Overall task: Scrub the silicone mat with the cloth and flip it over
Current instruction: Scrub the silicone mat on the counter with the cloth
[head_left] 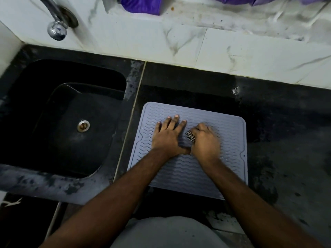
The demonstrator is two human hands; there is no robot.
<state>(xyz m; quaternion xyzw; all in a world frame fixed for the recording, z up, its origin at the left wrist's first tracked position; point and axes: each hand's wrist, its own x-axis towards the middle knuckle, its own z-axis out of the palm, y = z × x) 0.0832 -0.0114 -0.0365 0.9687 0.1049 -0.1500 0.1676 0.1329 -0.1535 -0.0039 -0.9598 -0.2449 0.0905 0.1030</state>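
Observation:
A grey silicone mat (229,140) with wavy ridges lies flat on the black counter, right of the sink. My left hand (168,137) rests flat on the mat's middle with fingers spread. Just to its right my right hand (206,142) is closed around a small dark patterned cloth (190,136), pressing it onto the mat. Only a corner of the cloth shows between the two hands. The right hand looks motion-blurred.
A black sink (59,111) with a metal drain (83,125) lies to the left. A chrome tap (57,29) sticks out of the marble-tiled wall behind it. The wet black counter (286,133) extends to the right. Purple fabric (141,5) sits on the ledge above.

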